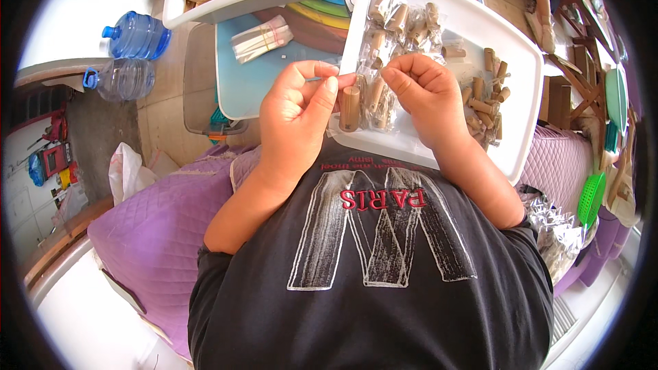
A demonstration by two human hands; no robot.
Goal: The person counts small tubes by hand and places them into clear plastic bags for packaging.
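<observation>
My left hand [298,106] is closed in a pinch, thumb against fingers, over the near left rim of a white tray [504,24]. Just by its fingertips stands a short brown tube [349,108]; whether the fingers touch it I cannot tell. Above the tray, my right hand [428,92] also pinches, thumb to forefinger; anything in that grip is too small to make out. Beneath and between the hands lie several brown tubes in clear plastic wrapping [399,19]. Loose brown tubes [483,106] lie at the tray's right side.
A white bin [257,1] heaped with brown pieces stands at the far left. A bundle of pale sticks [262,40] lies on a blue board [236,89]. Large water bottles [139,35] stand farther left. Purple quilted covers [161,226] flank me, with a green basket [591,199] at right.
</observation>
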